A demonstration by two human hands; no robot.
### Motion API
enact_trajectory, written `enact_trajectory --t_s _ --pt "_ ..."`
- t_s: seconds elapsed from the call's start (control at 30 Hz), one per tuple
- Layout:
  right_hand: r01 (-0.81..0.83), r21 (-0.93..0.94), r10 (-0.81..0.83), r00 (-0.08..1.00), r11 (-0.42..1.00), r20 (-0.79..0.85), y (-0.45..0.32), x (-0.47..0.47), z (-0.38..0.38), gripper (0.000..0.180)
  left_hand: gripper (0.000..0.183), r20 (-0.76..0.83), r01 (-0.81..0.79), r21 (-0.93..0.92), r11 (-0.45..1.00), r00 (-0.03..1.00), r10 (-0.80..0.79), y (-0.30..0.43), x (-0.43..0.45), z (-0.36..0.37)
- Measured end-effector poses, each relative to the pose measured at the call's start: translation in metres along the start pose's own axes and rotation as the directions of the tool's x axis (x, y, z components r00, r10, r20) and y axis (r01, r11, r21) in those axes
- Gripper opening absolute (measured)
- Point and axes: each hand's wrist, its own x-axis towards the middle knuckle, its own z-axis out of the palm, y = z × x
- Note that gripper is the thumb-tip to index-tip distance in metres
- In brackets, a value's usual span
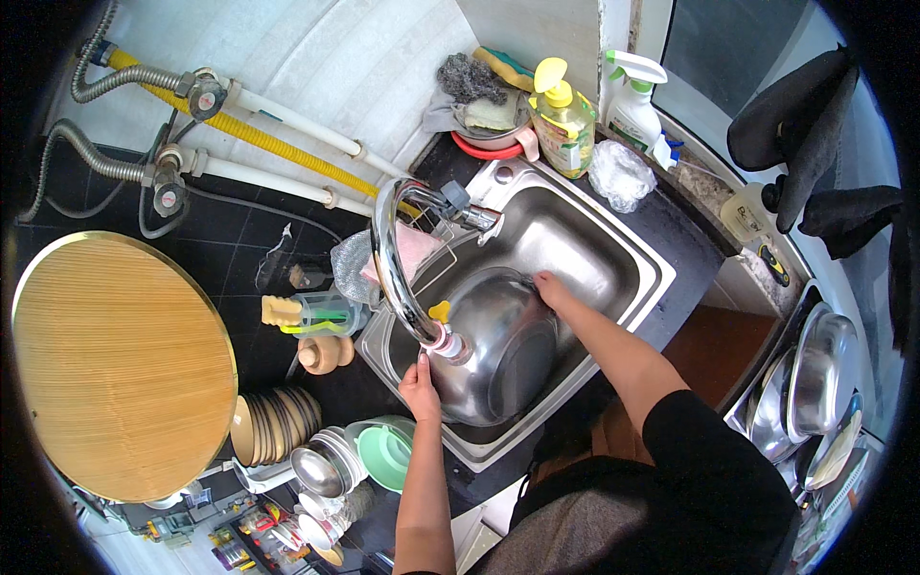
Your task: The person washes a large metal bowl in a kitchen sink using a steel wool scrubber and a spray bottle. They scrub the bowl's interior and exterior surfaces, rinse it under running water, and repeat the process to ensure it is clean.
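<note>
A round stainless steel basin (480, 327) sits in the stainless steel sink (575, 241). My left hand (419, 388) grips the basin's rim on the left side, thumb on top. On the far right side my right hand (550, 290) holds its edge, fingers partly hidden. Over the basin arches a chrome gooseneck faucet (394, 266). Its outlet carries a pink-and-white attachment (450, 343) with a yellow lever (440, 311), close to my left hand. Whether water is running I cannot tell.
Dish soap (564, 129), a spray bottle (636, 100) and a crumpled plastic bag (622, 175) stand behind the sink. To the left are stacked bowls (277, 425), a green strainer (384, 456), a wooden mortar (325, 355) and a large round board (126, 366).
</note>
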Motion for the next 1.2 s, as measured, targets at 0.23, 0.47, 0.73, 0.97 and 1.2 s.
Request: enact_trajectory --t_s 0.23,0.47,0.73,0.97,1.2 --pt "0.761 0.065 -0.749 0.647 0.645 -0.139 -0.091 -0.12 0.002 0.024 0.037 -0.047 0.133 -0.037 0.99 0.99 -0.135 -0.014 0.012 -0.006" --pt "0.919 -0.038 -0.872 0.385 0.392 0.301 -0.095 -0.174 0.01 0.032 0.042 -0.063 0.118 -0.017 0.993 0.991 -0.119 -0.018 0.014 -0.007" --pt "0.743 0.022 -0.743 0.666 0.668 0.068 -0.081 -0.141 0.014 0.029 0.045 -0.129 0.119 0.045 0.992 0.985 -0.113 -0.023 0.012 -0.003" --pt "0.973 0.08 -0.9 0.169 0.218 0.401 -0.082 -0.163 -0.001 0.031 0.039 -0.055 0.167 0.062 0.984 0.985 -0.163 -0.018 0.018 -0.005" --pt "0.703 0.191 -0.728 0.65 0.685 0.216 -0.08 -0.152 0.001 0.028 0.046 -0.147 0.128 0.108 0.986 0.983 -0.112 -0.022 0.02 0.0"
